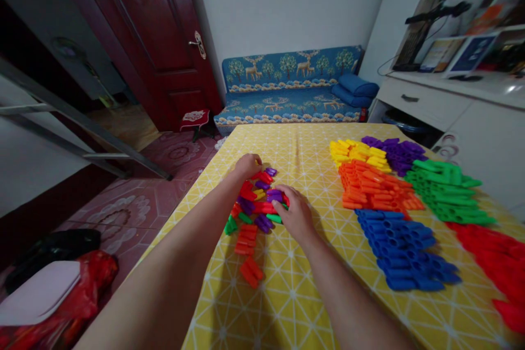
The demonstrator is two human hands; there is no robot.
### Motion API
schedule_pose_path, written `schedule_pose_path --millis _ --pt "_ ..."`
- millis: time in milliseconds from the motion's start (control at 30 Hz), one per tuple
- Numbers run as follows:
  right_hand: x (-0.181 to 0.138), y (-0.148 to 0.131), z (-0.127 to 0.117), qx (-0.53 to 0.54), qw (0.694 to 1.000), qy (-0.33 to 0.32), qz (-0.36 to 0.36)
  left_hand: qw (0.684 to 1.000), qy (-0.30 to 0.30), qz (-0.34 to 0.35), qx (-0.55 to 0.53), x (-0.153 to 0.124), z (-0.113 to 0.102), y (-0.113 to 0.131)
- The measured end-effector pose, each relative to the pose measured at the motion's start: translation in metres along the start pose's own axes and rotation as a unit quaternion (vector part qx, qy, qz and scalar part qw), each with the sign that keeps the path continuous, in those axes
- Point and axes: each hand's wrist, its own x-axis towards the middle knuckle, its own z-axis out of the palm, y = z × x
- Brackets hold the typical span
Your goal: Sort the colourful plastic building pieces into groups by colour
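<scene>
A mixed heap of small plastic tube pieces (254, 209), red, purple, green and orange, lies on the yellow patterned tablecloth (303, 153). My left hand (247, 165) rests at the far edge of the heap, fingers curled over a yellow piece. My right hand (296, 214) sits at the heap's right side, its fingertips pinching a red piece next to a purple one. To the right lie sorted groups: yellow (355, 152), purple (396, 152), orange (375, 186), green (445, 188), blue (404, 249) and red (498, 254).
Two stray orange pieces (251, 272) lie nearer me. A blue patterned sofa (287, 87) stands beyond the table, a dark red door (164, 38) at left, a white cabinet (459, 109) at right. A red bag (69, 295) lies on the floor.
</scene>
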Motion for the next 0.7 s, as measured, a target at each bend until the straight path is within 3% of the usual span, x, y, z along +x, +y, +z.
schedule_pose_path --millis 133,267,367,467,600,700 --pt "-0.001 0.002 0.000 0.002 1.000 -0.006 -0.001 0.997 0.069 0.017 -0.019 -0.012 -0.009 0.005" --pt "-0.001 0.002 0.000 -0.002 1.000 -0.007 -0.003 0.976 0.158 -0.009 -0.148 -0.048 -0.013 0.004" --pt "-0.001 0.002 0.000 -0.001 1.000 -0.007 -0.002 0.985 0.088 -0.002 -0.151 -0.083 -0.015 0.006" --pt "0.000 0.002 0.000 -0.003 1.000 -0.010 0.002 0.998 0.022 0.038 -0.049 -0.106 -0.021 0.015" --pt "0.000 0.004 0.001 -0.002 1.000 -0.010 0.000 0.994 -0.056 0.044 0.084 -0.110 -0.030 0.033" --pt "0.000 0.005 0.001 0.003 1.000 -0.013 -0.005 0.987 -0.079 0.046 0.131 -0.102 -0.030 0.041"
